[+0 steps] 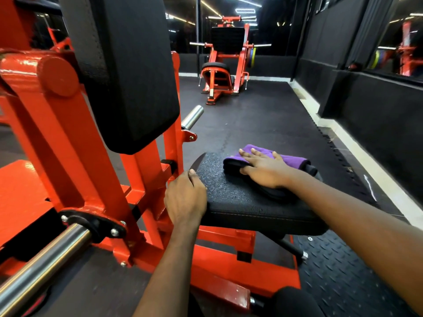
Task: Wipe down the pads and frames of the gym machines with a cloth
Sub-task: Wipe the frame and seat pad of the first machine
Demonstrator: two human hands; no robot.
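The purple cloth, folded with a black side showing underneath, lies on the far right part of the black seat pad, reaching its far edge. The right hand presses flat on top of it, fingers straight and spread, thumb lying along the cloth's near fold. The left hand grips the seat pad's left edge, fingers curled over the side and thumb on top, apparently bracing it. The step in hand looks like wiping the seat surface; the near and left parts of the pad lie outside the cloth, so the next move probably calls for sweeping the cloth toward the left hand. The upright back pad and orange frame just beside the seat would come afterwards. Another orange machine stands well apart on the rubber floor.
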